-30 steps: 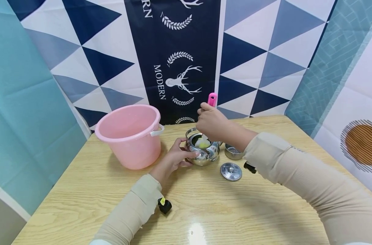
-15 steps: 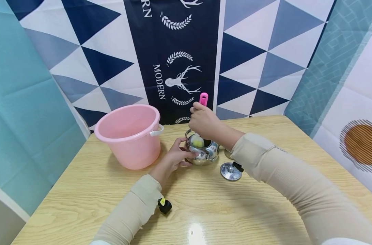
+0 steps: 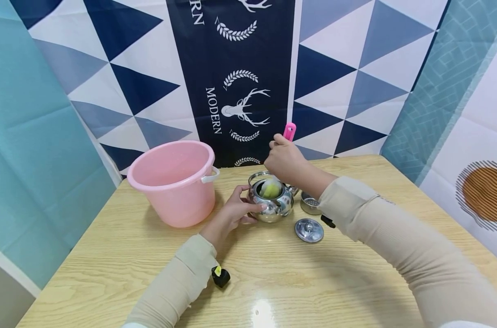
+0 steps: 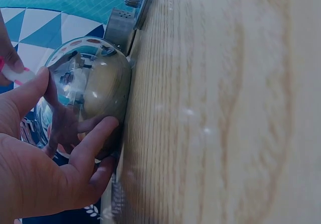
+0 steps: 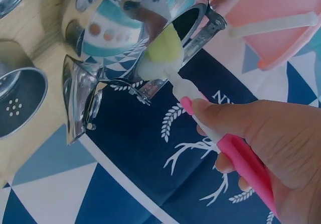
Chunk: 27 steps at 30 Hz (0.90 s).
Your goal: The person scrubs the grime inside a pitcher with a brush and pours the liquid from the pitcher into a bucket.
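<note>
Nearest, two beige sleeves (image 3: 170,284) reach in over the wood-grain worktop (image 3: 248,278), and a small black piece (image 3: 220,276) with a yellow mark sits beside the left wrist. Ahead lies a round metal lid (image 3: 309,231), flat with its knob up, well apart from the bucket and near the pot. The left hand (image 3: 238,208) comes from the side: its grip is grasping the shiny metal teapot (image 3: 281,210), thumb up on the shoulder, fingers lower on the rounded belly. The teapot stands upright on the worktop, mouth uncovered, hoop handle (image 3: 258,173) raised at the back and spout (image 5: 77,101) to the right. Above its mouth is the right hand (image 3: 284,159), its grip clenched round the pink-and-white handle of a brush (image 3: 289,131). The brush slants, top end leaning right, and its yellow-and-white head (image 3: 271,188) is in the teapot's mouth. Just beyond the spout side stands a metal strainer cup (image 3: 310,203) with small holes in its base, partly hidden by the right arm. To the left is a pink bucket (image 3: 180,205) with a white handle (image 3: 210,175). Furthest back hangs a patterned wall covering (image 3: 240,59) with blue and white triangles and a dark deer-head strip
</note>
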Each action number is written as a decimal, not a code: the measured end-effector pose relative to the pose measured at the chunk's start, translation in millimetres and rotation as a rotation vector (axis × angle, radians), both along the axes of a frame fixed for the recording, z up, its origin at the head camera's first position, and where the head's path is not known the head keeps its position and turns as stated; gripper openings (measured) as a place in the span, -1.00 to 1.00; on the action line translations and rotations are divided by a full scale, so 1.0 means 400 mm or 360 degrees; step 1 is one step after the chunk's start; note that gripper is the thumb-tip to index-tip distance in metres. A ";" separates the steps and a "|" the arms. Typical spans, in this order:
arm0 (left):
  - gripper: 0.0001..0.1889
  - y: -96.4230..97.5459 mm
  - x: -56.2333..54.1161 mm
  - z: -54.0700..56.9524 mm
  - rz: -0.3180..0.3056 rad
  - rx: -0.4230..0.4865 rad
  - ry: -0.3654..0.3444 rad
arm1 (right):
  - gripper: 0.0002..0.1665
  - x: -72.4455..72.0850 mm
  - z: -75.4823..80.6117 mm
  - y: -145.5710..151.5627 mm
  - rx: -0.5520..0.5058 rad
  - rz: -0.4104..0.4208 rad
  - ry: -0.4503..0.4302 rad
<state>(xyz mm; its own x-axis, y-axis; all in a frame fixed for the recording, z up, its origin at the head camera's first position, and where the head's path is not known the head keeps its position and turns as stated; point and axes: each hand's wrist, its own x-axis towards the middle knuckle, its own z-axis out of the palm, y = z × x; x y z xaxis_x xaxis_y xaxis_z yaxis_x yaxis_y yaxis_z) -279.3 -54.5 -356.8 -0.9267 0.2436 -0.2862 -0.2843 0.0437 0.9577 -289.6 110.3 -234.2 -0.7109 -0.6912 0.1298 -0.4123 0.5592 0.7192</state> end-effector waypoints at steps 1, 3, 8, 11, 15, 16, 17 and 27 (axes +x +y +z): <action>-0.15 0.000 0.000 0.000 0.0002 0.0000 -0.0003 | -0.86 0.004 0.001 0.003 0.0002 0.0004 -0.0002; -0.15 0.001 0.000 0.000 0.0002 0.0000 -0.0006 | -0.87 0.011 0.002 0.008 0.0005 0.0024 -0.0006; -0.17 0.002 -0.002 -0.001 0.0001 -0.0010 -0.0006 | -0.92 0.034 0.008 0.012 0.0038 0.0097 0.0004; -0.17 0.002 -0.002 -0.002 0.0005 -0.0016 -0.0009 | -0.92 0.048 0.015 0.008 0.0047 0.0111 -0.0019; -0.17 0.002 -0.002 0.000 0.0009 -0.0003 -0.0011 | -0.86 0.051 0.020 -0.006 0.0026 0.0147 -0.0051; -0.17 0.002 -0.002 0.000 0.0008 0.0002 -0.0008 | -0.85 0.049 0.019 -0.011 0.0024 0.0159 -0.0055; -0.16 0.002 -0.002 0.001 0.0007 0.0004 -0.0009 | -0.85 0.049 0.019 -0.015 0.0018 0.0174 -0.0055; -0.16 -0.001 -0.003 0.001 -0.0010 0.0000 -0.0022 | -0.88 0.018 0.001 -0.051 -0.0067 0.0186 -0.0030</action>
<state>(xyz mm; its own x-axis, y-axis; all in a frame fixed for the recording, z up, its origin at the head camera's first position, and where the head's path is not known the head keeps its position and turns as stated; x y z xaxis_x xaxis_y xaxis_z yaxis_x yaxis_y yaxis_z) -280.4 -54.9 -356.3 -0.9212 0.2492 -0.2989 -0.2972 0.0453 0.9537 -282.6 90.1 -234.0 -0.6285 -0.7636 0.1479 -0.4896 0.5362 0.6876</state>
